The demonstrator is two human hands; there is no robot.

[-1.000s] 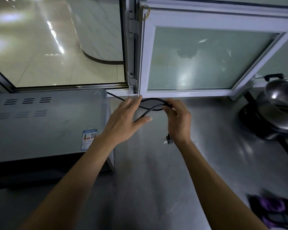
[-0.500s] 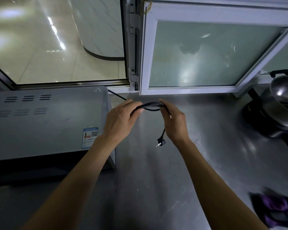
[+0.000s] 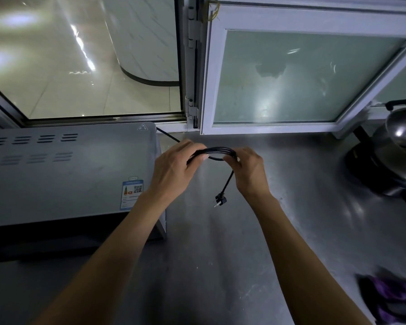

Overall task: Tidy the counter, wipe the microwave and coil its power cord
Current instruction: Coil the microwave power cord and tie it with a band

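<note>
We hold the black power cord [image 3: 220, 151] bunched into several strands between both hands above the grey table [image 3: 220, 254]. Our left hand [image 3: 174, 172] has its fingers [image 3: 192, 150] curled over one end of the bundle, and our right hand [image 3: 249, 172] pinches the other end, its fingers [image 3: 232, 158] wrapped round the strands. Below the right fingers a short tail of cord hangs down, ending in the plug [image 3: 220, 200], which dangles between our wrists, clear of the table. From behind the left fingers a single run of cord leads up and away to the back corner of the microwave [image 3: 68, 172].

The microwave sits to the left of our left fingers, its grey top showing vent slots, a heat warning triangle and a label [image 3: 131, 193] near the front corner. Beyond our fingers a white-framed window pane [image 3: 302, 76] stands swung open inward, its glass frosted; left of it the opening looks onto a glossy tiled floor [image 3: 68, 66]. Far right of our right fingers a metal pot [image 3: 401, 141] rests on a dark cooker. Near the table's front edge, well to the right, lies a purple cloth [image 3: 389, 294], blurred. The table surface is dull, scuffed metal with soft reflections.
</note>
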